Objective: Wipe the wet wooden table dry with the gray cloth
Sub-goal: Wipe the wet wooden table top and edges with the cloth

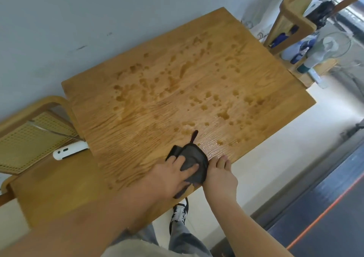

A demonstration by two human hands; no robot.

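Pale wall behind, a wet wooden counter (122, 142) is shown with the gray cloth (194, 158) bunched at its near edge, lower centre of the frame, partly hanging over. The cloth is pressed down by the left hand (169, 176), fingers spread flat. The right hand (219, 176) is laid straight-fingered on the edge against the cloth's side, nothing visibly gripped. Water drops (137, 83) are scattered across the middle and upper right. Water could be pushed over the edge onto the floor, or flicked at the white device (69, 150) on the chair (29, 134) at lower left; a soaked cloth would likely only smear. No writing can be read; the bottles (303, 63) at upper right are too blurred.
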